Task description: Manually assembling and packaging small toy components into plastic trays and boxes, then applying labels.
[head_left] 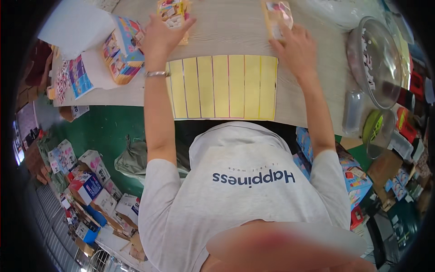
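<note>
My left hand reaches over a small clear-fronted packet with pale pieces inside and a yellow-orange printed card. Its thumb is spread wide across the packet toward the right, with the fingers at the left edge. On the right, my right hand has its thumb and forefinger at the lower end of a similar slim packet, closed on it. Between my forearms, at the table's near edge, lies a yellow sheet divided by coloured lines into several strips.
At the left stand a pile of printed cards and white paper. A clear bowl with small pale pieces sits at the right, beside a clear plastic container. Cartons crowd the floor at lower left.
</note>
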Demonstrator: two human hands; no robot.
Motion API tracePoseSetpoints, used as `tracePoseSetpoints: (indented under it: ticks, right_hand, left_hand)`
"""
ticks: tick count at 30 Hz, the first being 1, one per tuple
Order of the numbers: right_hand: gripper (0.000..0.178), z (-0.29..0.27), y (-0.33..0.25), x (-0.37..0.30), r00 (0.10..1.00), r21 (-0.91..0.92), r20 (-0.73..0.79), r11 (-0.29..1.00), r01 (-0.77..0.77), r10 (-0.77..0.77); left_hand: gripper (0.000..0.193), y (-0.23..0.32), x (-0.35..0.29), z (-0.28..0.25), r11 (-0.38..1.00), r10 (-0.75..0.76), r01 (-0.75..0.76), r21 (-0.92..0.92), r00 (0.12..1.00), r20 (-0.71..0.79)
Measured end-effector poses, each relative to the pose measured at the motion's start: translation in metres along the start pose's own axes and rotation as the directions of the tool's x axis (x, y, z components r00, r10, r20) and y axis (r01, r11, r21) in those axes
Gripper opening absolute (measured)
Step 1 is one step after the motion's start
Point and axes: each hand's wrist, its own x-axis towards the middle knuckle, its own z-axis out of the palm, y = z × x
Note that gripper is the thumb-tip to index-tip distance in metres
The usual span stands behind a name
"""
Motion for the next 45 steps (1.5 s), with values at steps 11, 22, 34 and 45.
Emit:
tracePoseSetpoints:
  ticks: [11, 22, 34, 45]
  right_hand:
    - [0.059, 0.008, -0.094, 0.016, 0.999, 0.128, -0.002, 0.991, 0.033, -0.033]
    - [0.024, 0.032, -0.091, -0.052, 0.889, 0.453, -0.234, 0.765, 0.458, -0.394]
    - [0.046, -0.03, -0.041, -0.016, 0.985, 0.429, -0.024, -0.888, 0.164, 0.17]
    - [0.038, -0.051, -0.128, -0.045, 0.959, 0.904, -0.205, 0.337, 0.263, -0.197]
  left_hand:
    - [0.092, -0.054, 0.014, 0.016, 0.989, 0.019, -0.025, -0.147, 0.999, -0.042]
    - [0.074, -0.059, -0.165, -0.056, -0.7, 0.574, -0.021, -0.714, 0.578, -0.579]
    - [0.042, 0.011, -0.188, 0.021, 0.294, 0.556, 0.014, -0.956, 0.811, 0.183]
    - [0.046, 0.013, -0.206, 0.06, -0.139, 0.38, 0.495, -0.858, 0.827, 0.416]
